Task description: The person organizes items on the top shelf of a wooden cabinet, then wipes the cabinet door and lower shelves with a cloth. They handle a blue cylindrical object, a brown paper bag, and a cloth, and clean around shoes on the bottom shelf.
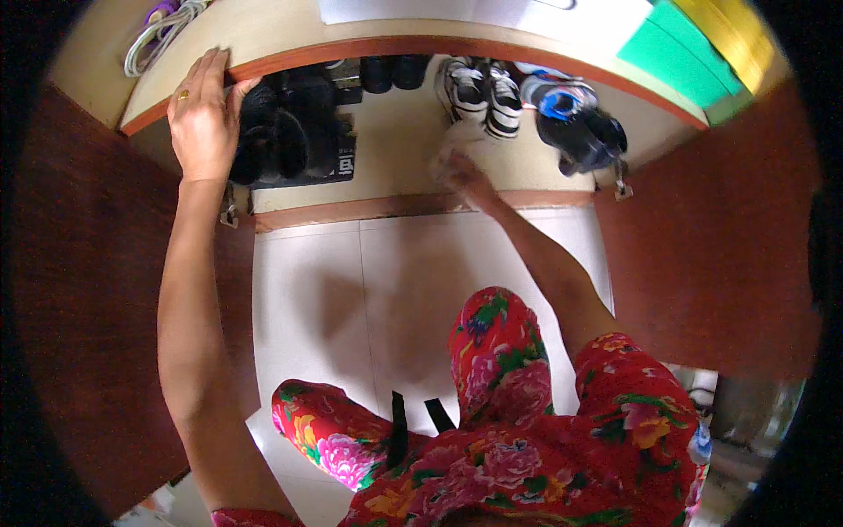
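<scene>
My left hand [205, 122] lies on the red-brown front edge of a cabinet shelf [369, 47], its fingers over the top and its thumb apart; a ring is on one finger. Over the lower shelf board [395, 158] my right hand [464, 172] is blurred by motion, with something pale and crumpled, perhaps a cloth, at its fingers. Just beyond it stands a pair of black and white sneakers [484, 99]. Black footwear [280, 132] sits on a dark printed box [344, 165] below my left hand. To the right are a blue and grey shoe [560, 99] and a black shoe [583, 141].
Brown cabinet doors stand open at the left [118, 296] and right [711, 250], with metal hinges near the lower shelf. The upper shelf holds a coiled white cord [155, 43] and a green box [678, 56]. White floor tiles [309, 263] lie before the cabinet.
</scene>
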### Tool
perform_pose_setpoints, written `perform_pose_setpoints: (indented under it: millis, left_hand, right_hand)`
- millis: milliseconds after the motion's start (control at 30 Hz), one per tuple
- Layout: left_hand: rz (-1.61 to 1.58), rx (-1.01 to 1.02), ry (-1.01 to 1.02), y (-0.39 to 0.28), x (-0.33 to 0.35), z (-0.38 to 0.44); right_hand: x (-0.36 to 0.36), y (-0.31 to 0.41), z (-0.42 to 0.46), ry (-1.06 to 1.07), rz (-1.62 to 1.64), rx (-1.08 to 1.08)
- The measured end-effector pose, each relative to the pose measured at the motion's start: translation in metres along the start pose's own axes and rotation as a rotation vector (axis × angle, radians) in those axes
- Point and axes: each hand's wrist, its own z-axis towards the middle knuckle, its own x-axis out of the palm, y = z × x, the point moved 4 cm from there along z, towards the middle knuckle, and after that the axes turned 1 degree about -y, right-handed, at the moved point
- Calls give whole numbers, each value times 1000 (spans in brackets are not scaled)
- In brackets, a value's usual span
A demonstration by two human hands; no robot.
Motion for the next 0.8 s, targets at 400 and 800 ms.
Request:
perform_pose_setpoints:
  millis: [400, 800]
  left_hand:
    - [-104, -23, -17, 38, 28, -23]
    - [-100, -54, -10, 57, 40, -47]
  right_hand:
    - [59, -78, 209, 192, -998, -95]
    - [188, -43, 255, 355, -1094, -213]
